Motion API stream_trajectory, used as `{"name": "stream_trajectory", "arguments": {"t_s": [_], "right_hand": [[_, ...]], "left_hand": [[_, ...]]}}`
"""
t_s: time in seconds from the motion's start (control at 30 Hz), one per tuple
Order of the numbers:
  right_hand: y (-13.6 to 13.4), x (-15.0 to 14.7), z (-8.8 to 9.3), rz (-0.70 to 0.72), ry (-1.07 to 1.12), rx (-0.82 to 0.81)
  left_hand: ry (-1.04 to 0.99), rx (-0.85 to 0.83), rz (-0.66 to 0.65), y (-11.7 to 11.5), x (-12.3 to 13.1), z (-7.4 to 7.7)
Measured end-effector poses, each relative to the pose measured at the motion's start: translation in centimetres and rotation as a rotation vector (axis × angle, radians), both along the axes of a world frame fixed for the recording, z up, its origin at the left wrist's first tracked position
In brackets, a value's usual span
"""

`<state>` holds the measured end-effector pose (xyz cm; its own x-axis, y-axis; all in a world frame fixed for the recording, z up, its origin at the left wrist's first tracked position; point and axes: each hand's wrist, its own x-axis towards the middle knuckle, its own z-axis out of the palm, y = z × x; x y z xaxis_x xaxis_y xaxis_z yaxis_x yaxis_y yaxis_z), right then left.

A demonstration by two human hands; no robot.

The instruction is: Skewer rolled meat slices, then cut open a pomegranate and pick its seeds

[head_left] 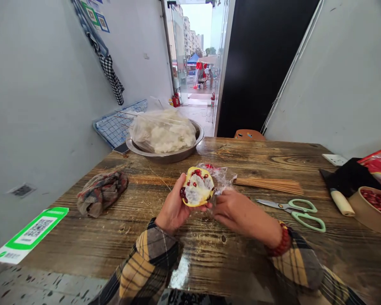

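Note:
My left hand (173, 209) is closed round a broken piece of pomegranate (197, 186), yellow-skinned with white pith and red seeds showing, held just above the wooden table (114, 237). My right hand (238, 209) is beside it, fingers pinched at the fruit's lower right edge. A crumpled clear plastic bag (222, 176) lies on the table right behind the fruit. Both wrists wear plaid sleeves, and a bead bracelet (281, 243) circles the right one.
A metal basin (165, 154) with a bag of white stuff stands at the back. Bamboo skewers (269, 185) and green-handled scissors (296, 209) lie to the right. A bowl of red seeds (374, 207) and a knife handle (341, 202) sit far right. A crumpled cloth (101, 192) lies left.

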<state>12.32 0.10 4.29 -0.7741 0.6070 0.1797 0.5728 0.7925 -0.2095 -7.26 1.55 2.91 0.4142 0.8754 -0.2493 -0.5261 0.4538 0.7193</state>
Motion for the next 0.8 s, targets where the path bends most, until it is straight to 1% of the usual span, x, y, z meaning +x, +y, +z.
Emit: {"name": "stream_trajectory", "arguments": {"t_s": [0.1, 0.13, 0.2, 0.3, 0.37, 0.5, 0.57, 0.63, 0.7, 0.73, 0.8], "right_hand": [[-0.7, 0.4, -0.2, 0.110, 0.140, -0.143], [-0.6, 0.6, -0.5, 0.109, 0.187, -0.176], [-0.1, 0.8, -1.1, 0.042, 0.293, -0.178], [0.3, 1.1, -1.8, -0.131, 0.457, -0.039], [0.2, 1.3, -1.8, -0.222, 0.492, 0.093], [0.3, 1.2, -0.8, -0.365, 0.382, 0.387], [1.0, 0.9, -0.3, -0.376, 0.323, 0.425], [2.3, 0.6, -0.1, -0.342, 0.296, 0.363], [3.6, 0.3, -0.4, -0.278, 0.333, 0.242], [4.2, 0.2, -0.7, -0.255, 0.381, 0.162], [5.0, 0.2, -1.5, -0.264, 0.537, -0.039]], "left_hand": [[0.051, -0.015, -0.008, 0.0, 0.4, -0.1], [0.075, -0.022, 0.002, -0.1, 0.6, -0.1], [0.111, -0.036, 0.021, 0.0, 0.8, -0.2], [0.108, -0.032, 0.016, 0.1, 0.7, -0.3], [0.101, -0.026, 0.021, 0.1, 0.6, -0.3], [0.117, -0.054, 0.040, 0.1, 0.6, -0.3], [0.117, -0.059, 0.039, 0.0, 0.6, -0.2], [0.116, -0.048, 0.049, 0.0, 0.7, -0.2], [0.136, -0.033, 0.066, 0.0, 0.6, -0.1], [0.154, -0.026, 0.073, 0.0, 0.5, -0.1], [0.188, -0.006, 0.078, 0.1, 0.4, -0.1]]}}
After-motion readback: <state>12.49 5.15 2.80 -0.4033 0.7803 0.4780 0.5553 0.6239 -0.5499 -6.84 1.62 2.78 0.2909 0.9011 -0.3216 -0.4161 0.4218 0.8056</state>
